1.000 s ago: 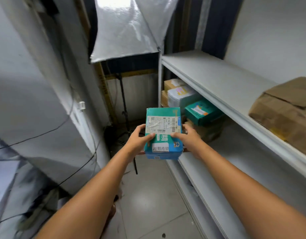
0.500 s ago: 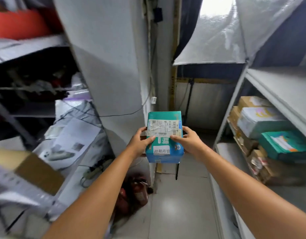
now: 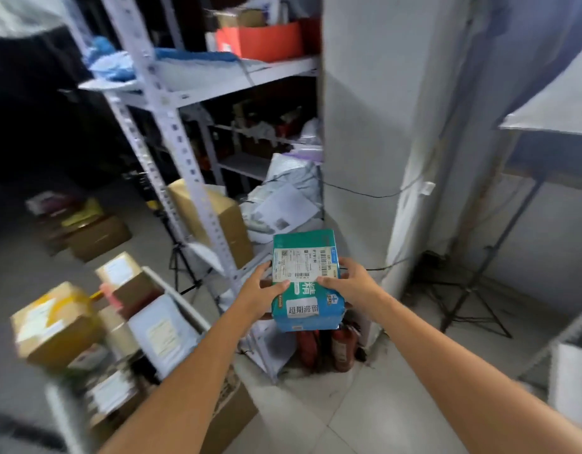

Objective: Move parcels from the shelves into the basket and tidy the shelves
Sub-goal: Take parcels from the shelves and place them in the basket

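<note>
Since the earlier frame the view had swung to the left: the white shelves had gone out of sight, and a metal rack and a blurred basket of parcels had come in. The teal parcel was held in the air in front of the rack, above the red fire extinguishers on the floor. The left hand gripped its left edge and the right hand its right edge, thumbs pressed on top. The basket stood lower left, apart from the parcel.
</note>
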Motion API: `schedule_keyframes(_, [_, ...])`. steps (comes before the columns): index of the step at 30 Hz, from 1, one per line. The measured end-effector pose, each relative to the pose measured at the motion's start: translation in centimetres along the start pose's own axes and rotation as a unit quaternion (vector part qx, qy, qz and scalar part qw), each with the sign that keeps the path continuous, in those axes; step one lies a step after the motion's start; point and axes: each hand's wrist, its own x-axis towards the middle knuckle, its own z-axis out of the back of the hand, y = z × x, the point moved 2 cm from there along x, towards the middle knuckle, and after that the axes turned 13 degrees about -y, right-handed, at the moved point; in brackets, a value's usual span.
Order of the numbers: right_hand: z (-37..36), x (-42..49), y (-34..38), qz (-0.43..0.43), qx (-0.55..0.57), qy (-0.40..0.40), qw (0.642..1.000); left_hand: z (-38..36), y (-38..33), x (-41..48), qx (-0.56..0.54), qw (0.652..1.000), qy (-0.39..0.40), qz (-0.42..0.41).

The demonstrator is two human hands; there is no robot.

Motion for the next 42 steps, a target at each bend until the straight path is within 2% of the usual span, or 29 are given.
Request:
schedule_keyframes(8, [-16.7, -2.6, 1.8, 0.033, -0.016, 0.144, 0.989, 16.2, 4.4, -1.7, 0.01, 0.99, -0.139, 0.027])
schedule_keyframes(12, [-23.9, -3.9, 2.4, 0.034, -0.035, 0.204, 0.978, 22.8, 7.3, -1.5, 0.0, 0.982, -0.183, 0.044])
schedule_keyframes(21, [-40.7, -5.0, 3.2, 0.059, -0.076, 0.278, 0.956, 36.4, 12.6, 0.6, -0.031, 0.96, -0.263, 0.092])
schedule_keyframes(34, [-58.0, 0.4, 0.6, 0.037, -0.148, 0.39, 0.908, 45.2, 20.4, 7.3, -0.104, 0.912, -0.353, 0.181])
schedule_keyframes(42, [-65.9, 3.9, -3.1, 0.012, -0.181, 0.42, 0.889, 47.9, 25.9, 11.9, -0.111, 0.891, -0.376, 0.23])
